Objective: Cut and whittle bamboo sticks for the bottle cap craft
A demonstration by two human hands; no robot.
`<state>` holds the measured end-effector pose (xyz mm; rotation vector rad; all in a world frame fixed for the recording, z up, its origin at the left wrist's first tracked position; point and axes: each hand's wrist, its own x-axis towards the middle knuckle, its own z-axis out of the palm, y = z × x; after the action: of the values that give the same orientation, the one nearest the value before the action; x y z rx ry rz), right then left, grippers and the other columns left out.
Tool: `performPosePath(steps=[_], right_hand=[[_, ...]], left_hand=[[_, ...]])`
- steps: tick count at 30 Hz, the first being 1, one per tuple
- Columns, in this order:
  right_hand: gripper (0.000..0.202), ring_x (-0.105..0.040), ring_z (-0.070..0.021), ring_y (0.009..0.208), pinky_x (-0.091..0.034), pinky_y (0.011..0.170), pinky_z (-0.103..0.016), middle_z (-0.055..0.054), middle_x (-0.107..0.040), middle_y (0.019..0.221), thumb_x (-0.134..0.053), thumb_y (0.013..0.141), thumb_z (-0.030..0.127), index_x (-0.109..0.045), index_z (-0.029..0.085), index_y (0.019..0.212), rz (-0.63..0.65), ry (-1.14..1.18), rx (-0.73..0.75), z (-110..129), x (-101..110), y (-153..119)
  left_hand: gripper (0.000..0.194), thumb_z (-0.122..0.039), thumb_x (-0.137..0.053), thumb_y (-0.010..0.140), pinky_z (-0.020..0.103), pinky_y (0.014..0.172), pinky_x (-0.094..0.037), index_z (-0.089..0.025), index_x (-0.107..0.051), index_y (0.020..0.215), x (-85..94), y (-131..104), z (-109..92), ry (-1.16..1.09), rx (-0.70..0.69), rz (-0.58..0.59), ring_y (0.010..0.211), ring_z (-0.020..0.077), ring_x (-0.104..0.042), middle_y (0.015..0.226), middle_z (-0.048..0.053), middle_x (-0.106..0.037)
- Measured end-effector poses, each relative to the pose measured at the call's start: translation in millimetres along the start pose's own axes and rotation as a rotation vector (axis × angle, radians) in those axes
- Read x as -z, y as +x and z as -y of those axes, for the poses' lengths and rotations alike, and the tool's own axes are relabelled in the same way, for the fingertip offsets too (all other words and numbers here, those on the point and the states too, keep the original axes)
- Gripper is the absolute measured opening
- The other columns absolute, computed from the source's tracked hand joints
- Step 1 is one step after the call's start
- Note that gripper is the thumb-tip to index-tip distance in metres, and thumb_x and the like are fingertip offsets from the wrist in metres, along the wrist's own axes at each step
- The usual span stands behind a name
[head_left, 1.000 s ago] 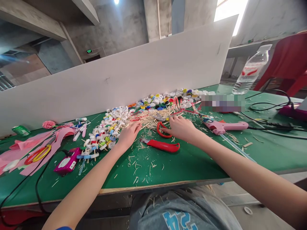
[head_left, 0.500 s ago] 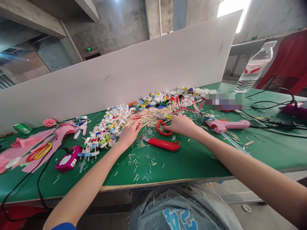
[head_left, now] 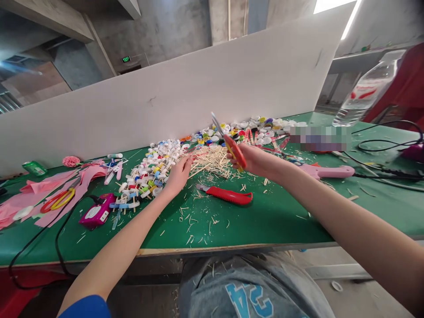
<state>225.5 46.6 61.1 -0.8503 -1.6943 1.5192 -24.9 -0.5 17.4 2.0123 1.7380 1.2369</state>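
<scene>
Raised above the table, my right hand (head_left: 247,160) grips red-and-yellow-handled scissors (head_left: 233,148), their blades pointing up and to the left. My left hand (head_left: 179,174) is closed at the left edge of a pile of thin wooden sticks (head_left: 213,162); whatever its fingertips pinch is too small to make out. Left of that hand lie many small bottle caps (head_left: 149,174) with sticks attached. A red-handled cutter (head_left: 228,195) lies on the green table between my hands, nearer to me. More coloured caps (head_left: 212,137) lie behind the stick pile.
A pink glue gun (head_left: 331,172) and a water bottle (head_left: 366,90) are at the right. A white board (head_left: 179,92) stands behind. At the left are a magenta box (head_left: 98,211), pink paper (head_left: 49,185), another pair of scissors (head_left: 59,199) and a green can (head_left: 34,168).
My right hand has lifted the scissors off the table, and their blades now point upward. My left hand stays by the sticks. The view has shifted slightly.
</scene>
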Motion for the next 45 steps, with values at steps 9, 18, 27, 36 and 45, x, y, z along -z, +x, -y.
performPosePath(steps=[9, 18, 27, 36, 45], right_hand=[[0.045, -0.029, -0.0099, 0.058, -0.033, 0.055, -0.028, 0.004, -0.032, 0.069, -0.053, 0.081, 0.065, -0.038, 0.023, 0.072, 0.057, 0.441, -0.087, 1.4, -2.3, 6.3], [0.054, -0.048, -0.0164, 0.063, -0.032, 0.055, -0.03, -0.001, -0.054, 0.072, -0.066, 0.065, 0.071, -0.043, 0.023, 0.078, -0.199, -0.726, 0.019, -14.4, -7.1, 1.3], [0.057, -0.053, -0.0181, 0.064, -0.035, 0.055, -0.03, -0.004, -0.061, 0.079, -0.059, 0.066, 0.076, -0.046, 0.023, 0.083, -0.122, -0.819, -0.016, -21.5, -8.7, -0.1], [0.055, -0.053, -0.018, 0.063, -0.036, 0.055, -0.029, -0.003, -0.062, 0.077, -0.06, 0.066, 0.075, -0.047, 0.023, 0.081, -0.106, -0.819, 0.011, -28.5, -7.7, 5.4], [0.054, -0.052, -0.0182, 0.064, -0.038, 0.058, -0.03, -0.004, -0.062, 0.077, -0.06, 0.067, 0.073, -0.048, 0.022, 0.08, -0.08, -0.792, 0.021, -24.1, -14.5, 1.9]], left_hand=[[0.023, -0.041, -0.036, 0.097, 0.021, 0.045, -0.03, -0.022, -0.041, 0.086, -5.5, 4.4, 4.9, -0.292, 0.128, -0.035, 0.049, 0.0077, -0.036, 0.062, -0.004, -0.039], [0.023, -0.039, -0.037, 0.097, 0.017, 0.039, -0.029, -0.021, -0.044, 0.084, -7.3, 3.2, -2.9, -0.48, 0.147, -0.002, 0.046, 0.0067, -0.034, 0.062, -0.005, -0.035], [0.03, -0.047, -0.036, 0.096, 0.019, 0.041, -0.029, -0.021, -0.045, 0.083, -11.2, -1.3, -9.0, -0.392, 0.091, 0.03, 0.045, 0.0068, -0.035, 0.06, -0.005, -0.039], [0.031, -0.047, -0.037, 0.095, 0.022, 0.046, -0.03, -0.02, -0.047, 0.084, -15.3, -6.1, -17.2, -0.307, 0.061, 0.082, 0.047, 0.0081, -0.035, 0.059, -0.005, -0.038], [0.028, -0.041, -0.036, 0.097, 0.023, 0.051, -0.032, -0.019, -0.051, 0.088, -19.2, -6.5, -15.7, -0.222, -0.001, 0.094, 0.048, 0.0099, -0.041, 0.057, -0.005, -0.042]])
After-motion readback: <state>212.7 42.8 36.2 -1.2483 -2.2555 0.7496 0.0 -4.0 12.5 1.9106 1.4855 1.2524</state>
